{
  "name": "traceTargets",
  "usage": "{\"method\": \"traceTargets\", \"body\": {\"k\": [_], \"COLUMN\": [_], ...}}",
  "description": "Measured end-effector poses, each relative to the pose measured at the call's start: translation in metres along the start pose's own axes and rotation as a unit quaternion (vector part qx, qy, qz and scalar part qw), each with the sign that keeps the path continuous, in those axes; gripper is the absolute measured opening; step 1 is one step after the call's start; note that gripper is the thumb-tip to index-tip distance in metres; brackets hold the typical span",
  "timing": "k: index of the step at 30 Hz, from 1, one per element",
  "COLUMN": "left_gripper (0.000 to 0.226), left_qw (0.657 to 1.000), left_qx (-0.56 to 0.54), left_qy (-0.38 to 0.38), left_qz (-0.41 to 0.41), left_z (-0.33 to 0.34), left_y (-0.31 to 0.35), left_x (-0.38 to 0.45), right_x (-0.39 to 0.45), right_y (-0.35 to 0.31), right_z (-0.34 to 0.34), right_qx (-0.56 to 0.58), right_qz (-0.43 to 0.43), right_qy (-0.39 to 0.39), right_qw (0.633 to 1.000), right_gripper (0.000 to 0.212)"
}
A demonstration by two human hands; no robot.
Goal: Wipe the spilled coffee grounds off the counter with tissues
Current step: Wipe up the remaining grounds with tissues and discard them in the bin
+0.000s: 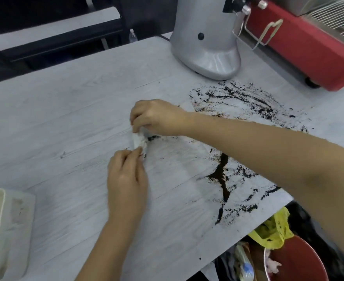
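1. Left hand: reaches in from the near edge of the bench, forearm raised, back of the hand up. Its fingers are curled, and thumb and fingertips pinch the near end of a crumpled tissue.
2. Right hand: arm crosses in from the right edge, over the spill. The hand is arched, knuckles up, fingers bent downward and gripping the far end of the same tissue.
3. Tissue: white, bunched into a short strip, held between both hands and lying on the bench surface near its middle. A small dark smear sits just beside it, on the right.
4. Coffee grounds: dark streaks and specks spread over the right part of the bench, from the grinder's base towards the near right edge. The thickest line runs close to that edge.
5. Other items: a silver grinder stands at the far edge; a red machine sits beyond it at the far right corner; a white container is at the near left corner; a red bin stands below the near right edge.
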State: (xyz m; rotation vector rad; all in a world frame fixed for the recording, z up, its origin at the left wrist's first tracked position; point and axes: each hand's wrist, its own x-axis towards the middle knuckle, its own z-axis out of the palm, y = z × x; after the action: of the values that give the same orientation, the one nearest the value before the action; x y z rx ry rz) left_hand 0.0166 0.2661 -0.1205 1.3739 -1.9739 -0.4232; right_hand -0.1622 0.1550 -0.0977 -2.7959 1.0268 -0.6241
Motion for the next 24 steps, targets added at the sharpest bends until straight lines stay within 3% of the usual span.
{"method": "traceTargets", "body": {"k": [5,9,15,21,24], "left_gripper": [0.025,0.026,0.027,0.025,0.039], "left_qw": [0.991,0.986,0.995,0.996,0.99], "left_qx": [0.074,0.088,0.069,0.003,0.002], "left_qy": [0.044,0.059,0.002,-0.084,-0.115], "left_qz": [-0.1,-0.125,-0.076,-0.02,0.084], "left_z": [-0.043,-0.047,-0.012,0.052,0.081], "left_y": [-0.049,-0.066,-0.041,0.01,0.044], "left_x": [-0.018,-0.026,-0.012,0.005,0.004], "right_x": [0.077,0.095,0.064,-0.037,-0.096], "right_y": [-0.021,-0.028,-0.006,0.024,0.027], "right_z": [0.056,0.077,0.056,0.004,-0.02], "right_qx": [0.037,0.074,0.081,0.026,-0.004], "right_qz": [-0.1,-0.097,-0.03,0.086,0.163], "right_qy": [-0.006,-0.014,-0.015,0.012,0.032], "right_qw": [0.994,0.992,0.996,0.996,0.986], "right_gripper": [0.02,0.015,0.011,0.007,0.021]}}
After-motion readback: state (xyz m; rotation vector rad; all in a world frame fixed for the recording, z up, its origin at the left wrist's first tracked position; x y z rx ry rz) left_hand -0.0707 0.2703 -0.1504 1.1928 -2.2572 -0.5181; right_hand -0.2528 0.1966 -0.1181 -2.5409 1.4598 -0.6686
